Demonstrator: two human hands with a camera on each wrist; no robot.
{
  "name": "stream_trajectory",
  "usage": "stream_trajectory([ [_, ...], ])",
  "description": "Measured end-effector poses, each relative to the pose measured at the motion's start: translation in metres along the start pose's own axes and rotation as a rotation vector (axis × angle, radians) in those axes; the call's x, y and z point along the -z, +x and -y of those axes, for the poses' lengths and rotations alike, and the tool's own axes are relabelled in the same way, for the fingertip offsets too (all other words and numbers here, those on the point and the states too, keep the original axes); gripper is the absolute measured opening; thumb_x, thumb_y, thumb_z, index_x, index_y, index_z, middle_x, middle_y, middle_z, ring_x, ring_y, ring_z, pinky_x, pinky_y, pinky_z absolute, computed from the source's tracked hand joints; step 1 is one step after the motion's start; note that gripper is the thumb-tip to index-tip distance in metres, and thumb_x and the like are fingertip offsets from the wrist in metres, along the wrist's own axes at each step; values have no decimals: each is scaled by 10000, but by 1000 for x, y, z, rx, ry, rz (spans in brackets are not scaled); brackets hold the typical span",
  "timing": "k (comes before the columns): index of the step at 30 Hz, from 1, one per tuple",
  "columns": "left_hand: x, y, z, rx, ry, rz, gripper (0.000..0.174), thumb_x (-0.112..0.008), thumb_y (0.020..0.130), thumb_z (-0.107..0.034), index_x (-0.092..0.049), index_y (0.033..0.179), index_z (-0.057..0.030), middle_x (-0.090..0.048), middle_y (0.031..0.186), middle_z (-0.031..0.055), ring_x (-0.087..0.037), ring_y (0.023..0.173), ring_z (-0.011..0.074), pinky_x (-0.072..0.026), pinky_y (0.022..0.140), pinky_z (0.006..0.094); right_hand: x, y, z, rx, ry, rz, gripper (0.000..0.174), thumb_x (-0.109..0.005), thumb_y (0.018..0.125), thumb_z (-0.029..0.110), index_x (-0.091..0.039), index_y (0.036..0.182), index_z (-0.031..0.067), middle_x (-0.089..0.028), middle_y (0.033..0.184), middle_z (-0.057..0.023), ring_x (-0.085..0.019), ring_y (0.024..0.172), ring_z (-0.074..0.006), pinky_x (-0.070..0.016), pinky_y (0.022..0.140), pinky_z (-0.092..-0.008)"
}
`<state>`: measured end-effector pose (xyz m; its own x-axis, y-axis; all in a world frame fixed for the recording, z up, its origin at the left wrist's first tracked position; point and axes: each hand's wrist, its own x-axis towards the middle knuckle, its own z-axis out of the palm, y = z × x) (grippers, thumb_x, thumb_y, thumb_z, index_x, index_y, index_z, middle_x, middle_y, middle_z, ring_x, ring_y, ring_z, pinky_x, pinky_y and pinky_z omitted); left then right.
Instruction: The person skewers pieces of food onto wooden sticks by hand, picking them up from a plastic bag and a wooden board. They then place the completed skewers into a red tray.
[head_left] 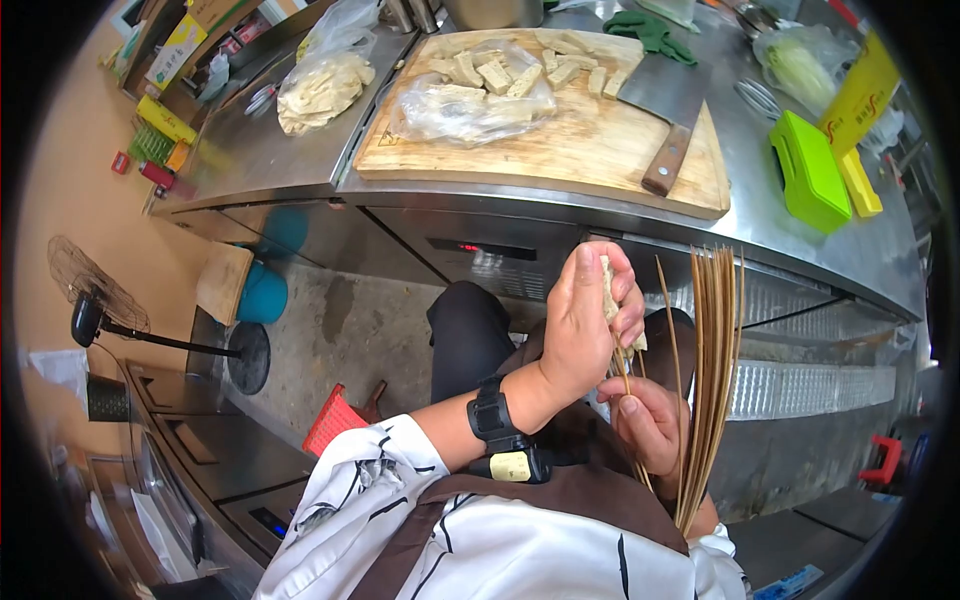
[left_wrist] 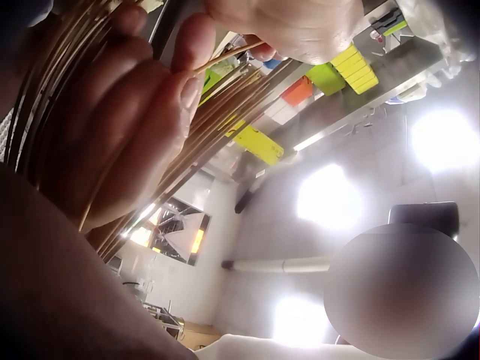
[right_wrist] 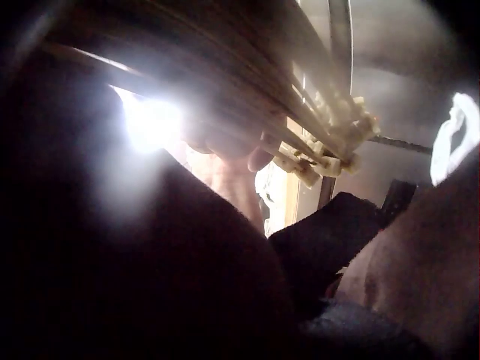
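In the head view my left hand (head_left: 582, 325) grips a pale tofu piece (head_left: 608, 290) upright between palm and curled fingers; more tofu shows below the fingers. Just below, my right hand (head_left: 650, 425) pinches a thin wooden skewer (head_left: 627, 372) that runs up toward that tofu. A bundle of long skewers (head_left: 710, 370) stands along the right hand. In the left wrist view the right hand (left_wrist: 120, 127) curls beside the bundle, and part of the left hand (left_wrist: 289, 22) is above. In the right wrist view, several tofu pieces (right_wrist: 330, 161) sit at skewer ends.
A cutting board (head_left: 600, 140) on the steel counter bears tofu pieces in and beside a plastic bag (head_left: 470, 115), plus a cleaver (head_left: 670, 105). Another bag (head_left: 325, 95) lies left. A green box (head_left: 810, 170) is at the right, and a fan (head_left: 90, 318) stands on the left.
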<state>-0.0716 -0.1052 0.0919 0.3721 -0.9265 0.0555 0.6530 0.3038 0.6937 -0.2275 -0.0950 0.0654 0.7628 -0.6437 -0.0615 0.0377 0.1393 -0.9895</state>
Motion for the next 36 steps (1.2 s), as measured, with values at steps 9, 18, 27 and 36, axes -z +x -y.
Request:
stream_trajectory([
  [9, 1, -6, 11, -22, -32, 26, 271, -298, 1050, -309, -437, 992, -83, -427, 855, 49, -429, 647, 125, -387, 561, 264, 0, 1, -1, 45, 87, 4, 253, -403, 1003, 115, -562, 1090, -62, -429, 574, 33, -379, 484, -40, -284, 465, -204],
  [18, 7, -8, 15, -156, 67, 166, 341, -246, 1046, -393, -400, 995, -94, -392, 874, 49, -442, 683, 146, -423, 613, 280, 0, 2, -4, 63, 105, -3, 257, -397, 1009, 131, -554, 1104, -49, -416, 568, 46, -371, 485, -36, -274, 465, -200],
  [27, 7, -1, 16, -58, 52, -31, 368, -263, 1034, -447, -373, 931, -112, -385, 789, 26, -406, 597, 120, -398, 529, 256, 0, 5, -3, 11, 165, 20, 289, -409, 997, 125, -537, 1170, -68, -463, 669, 20, -385, 530, -40, -306, 494, -206],
  [36, 14, 16, -5, -94, -59, -135, 442, -289, 1012, -515, -424, 884, -114, -397, 734, 6, -392, 569, 108, -350, 484, 240, -2, 3, 0, -47, 13, 91, 333, -433, 995, 146, -544, 1242, -47, -515, 771, 13, -417, 606, -41, -344, 544, -205],
])
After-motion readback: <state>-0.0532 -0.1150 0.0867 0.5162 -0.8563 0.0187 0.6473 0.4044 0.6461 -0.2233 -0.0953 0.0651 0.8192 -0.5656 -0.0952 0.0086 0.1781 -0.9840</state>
